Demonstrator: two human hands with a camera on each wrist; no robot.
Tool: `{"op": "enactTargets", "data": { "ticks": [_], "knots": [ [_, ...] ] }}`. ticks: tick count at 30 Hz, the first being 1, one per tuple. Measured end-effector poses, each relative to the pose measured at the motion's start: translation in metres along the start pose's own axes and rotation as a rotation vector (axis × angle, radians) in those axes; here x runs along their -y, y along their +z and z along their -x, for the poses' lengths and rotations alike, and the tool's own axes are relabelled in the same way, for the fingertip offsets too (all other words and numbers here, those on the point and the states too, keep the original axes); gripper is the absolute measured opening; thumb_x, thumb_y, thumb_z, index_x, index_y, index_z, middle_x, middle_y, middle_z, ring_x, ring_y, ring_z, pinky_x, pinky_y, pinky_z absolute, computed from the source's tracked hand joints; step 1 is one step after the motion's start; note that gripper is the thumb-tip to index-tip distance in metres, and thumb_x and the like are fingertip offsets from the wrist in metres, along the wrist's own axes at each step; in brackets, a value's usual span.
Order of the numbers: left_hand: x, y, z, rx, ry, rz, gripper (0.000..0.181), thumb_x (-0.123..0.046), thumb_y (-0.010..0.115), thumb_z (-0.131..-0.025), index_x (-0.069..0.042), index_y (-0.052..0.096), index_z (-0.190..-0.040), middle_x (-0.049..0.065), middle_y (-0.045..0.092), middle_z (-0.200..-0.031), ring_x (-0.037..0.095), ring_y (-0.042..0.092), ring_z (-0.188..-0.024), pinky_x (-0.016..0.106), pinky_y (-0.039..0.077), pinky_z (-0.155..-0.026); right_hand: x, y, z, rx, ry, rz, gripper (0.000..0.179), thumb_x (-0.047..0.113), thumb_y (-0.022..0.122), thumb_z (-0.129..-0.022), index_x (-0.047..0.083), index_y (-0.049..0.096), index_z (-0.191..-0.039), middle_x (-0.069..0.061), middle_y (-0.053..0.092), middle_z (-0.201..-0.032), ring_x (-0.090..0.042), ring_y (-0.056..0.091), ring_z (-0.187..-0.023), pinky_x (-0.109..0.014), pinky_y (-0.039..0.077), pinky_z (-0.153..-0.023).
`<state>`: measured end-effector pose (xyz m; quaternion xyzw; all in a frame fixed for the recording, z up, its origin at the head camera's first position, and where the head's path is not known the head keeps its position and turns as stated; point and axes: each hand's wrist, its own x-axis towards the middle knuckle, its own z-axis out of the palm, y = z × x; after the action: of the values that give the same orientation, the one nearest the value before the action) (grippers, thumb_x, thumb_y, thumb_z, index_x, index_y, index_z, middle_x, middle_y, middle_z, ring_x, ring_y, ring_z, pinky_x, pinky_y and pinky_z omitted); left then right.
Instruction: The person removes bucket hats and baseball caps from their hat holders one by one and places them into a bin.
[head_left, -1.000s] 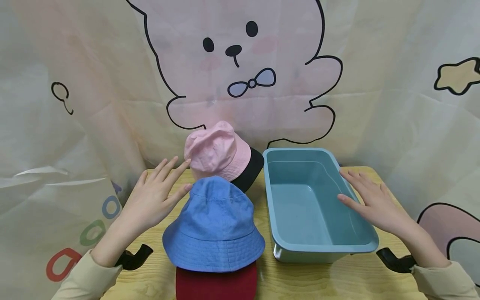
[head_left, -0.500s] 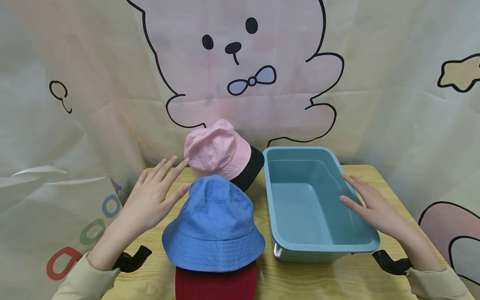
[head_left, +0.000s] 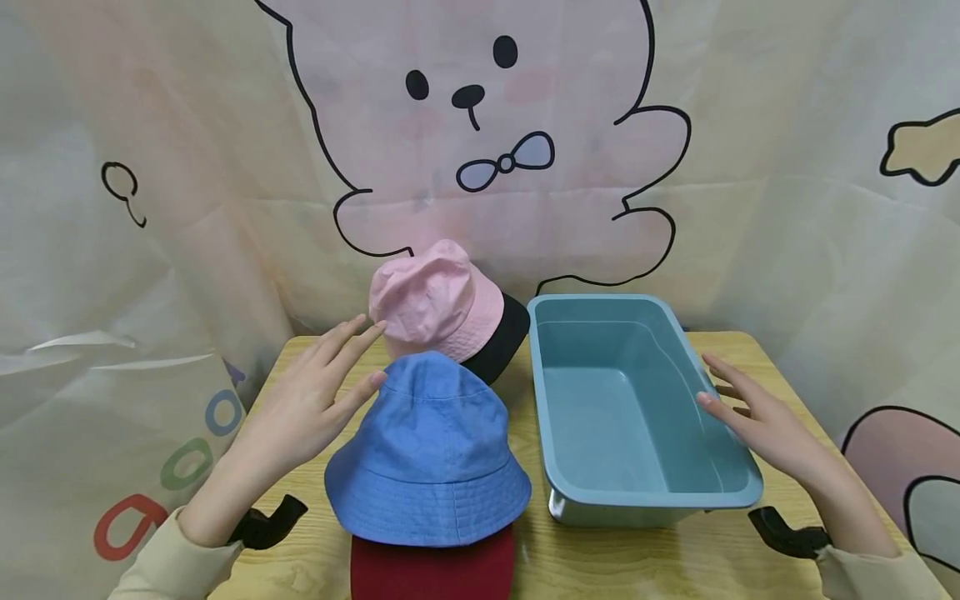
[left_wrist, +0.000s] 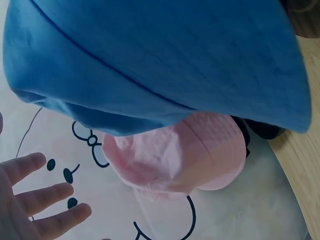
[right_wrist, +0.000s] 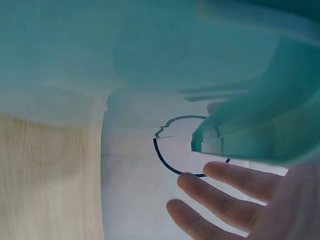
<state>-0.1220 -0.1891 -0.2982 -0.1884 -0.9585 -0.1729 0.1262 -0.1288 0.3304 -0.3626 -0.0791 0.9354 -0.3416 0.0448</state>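
Note:
A blue bucket hat [head_left: 431,454] sits at the front left of the table, on top of a cap whose dark red brim [head_left: 432,562] sticks out below it. Behind it a pink bucket hat [head_left: 431,300] lies over something with a black brim [head_left: 502,342]. My left hand [head_left: 311,400] hovers at the left of the blue hat, fingers spread and holding nothing. On the right stands a teal plastic bin [head_left: 551,450] with nothing inside. Beside its right rim is my right hand [head_left: 772,425], fingers loosely extended; whether it touches the rim, I cannot tell.
The wooden table [head_left: 600,567] carries the hats and the bin side by side. A curtain [head_left: 780,208] with a cartoon bear closes off the back and the sides. A black strap piece [head_left: 787,533] shows at each wrist.
My right hand has shifted slightly right and outward from the bin's rim, its fingers now turned more edge-on. My left fingers have drawn a little closer together. Hats and bin stay put.

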Motion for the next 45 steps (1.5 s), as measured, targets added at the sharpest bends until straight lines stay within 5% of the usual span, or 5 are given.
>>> {"op": "enactTargets", "data": {
  "ticks": [13,21,30,38,45],
  "knots": [
    [-0.012,-0.003,-0.001,0.024,0.062,0.056,0.057,-0.046,0.049,-0.097,-0.035,0.030,-0.150,0.002,0.029,-0.158,0.033,0.032,-0.143,0.059,0.035,-0.107,-0.015,0.004,0.003,-0.010,-0.011,-0.044,0.067,0.031,0.046,-0.101,0.026,0.008,-0.156,-0.034,0.031,-0.147,-0.055,0.043,-0.123,-0.061,0.051,-0.078],
    [-0.018,-0.002,-0.001,0.021,0.106,0.037,0.056,-0.046,0.052,-0.096,-0.035,0.033,-0.148,0.003,0.031,-0.156,0.032,0.035,-0.141,0.057,0.036,-0.107,-0.024,0.006,0.005,-0.027,-0.018,-0.083,0.062,0.028,0.046,-0.102,0.022,0.015,-0.155,-0.032,0.037,-0.143,0.025,0.038,-0.098,-0.022,0.051,-0.069],
    [-0.019,0.000,-0.003,0.050,0.121,0.053,0.058,-0.045,0.053,-0.096,-0.034,0.033,-0.148,0.003,0.033,-0.156,0.033,0.036,-0.140,0.059,0.035,-0.107,-0.031,0.013,0.007,-0.025,0.012,-0.152,0.059,0.028,0.044,-0.103,0.019,0.018,-0.155,-0.026,0.037,-0.144,0.023,0.042,-0.098,-0.018,0.050,-0.070],
    [-0.020,0.003,-0.001,0.075,0.138,0.064,0.058,-0.047,0.053,-0.095,-0.035,0.034,-0.148,0.001,0.039,-0.152,0.027,0.040,-0.138,0.054,0.037,-0.109,-0.043,0.019,0.011,-0.032,0.022,-0.246,0.055,0.027,0.043,-0.103,0.022,0.023,-0.154,0.030,0.041,-0.122,0.017,0.049,-0.100,-0.018,0.049,-0.072],
    [-0.022,0.004,-0.004,0.059,0.185,0.071,0.056,-0.045,0.054,-0.095,-0.032,0.037,-0.147,-0.002,0.041,-0.150,0.024,0.042,-0.137,0.051,0.038,-0.109,-0.052,0.018,0.011,0.018,-0.055,-0.650,0.052,0.011,0.039,-0.103,0.016,0.026,-0.153,0.026,0.047,-0.130,0.011,0.054,-0.109,-0.017,0.052,-0.078]
  ]
}}
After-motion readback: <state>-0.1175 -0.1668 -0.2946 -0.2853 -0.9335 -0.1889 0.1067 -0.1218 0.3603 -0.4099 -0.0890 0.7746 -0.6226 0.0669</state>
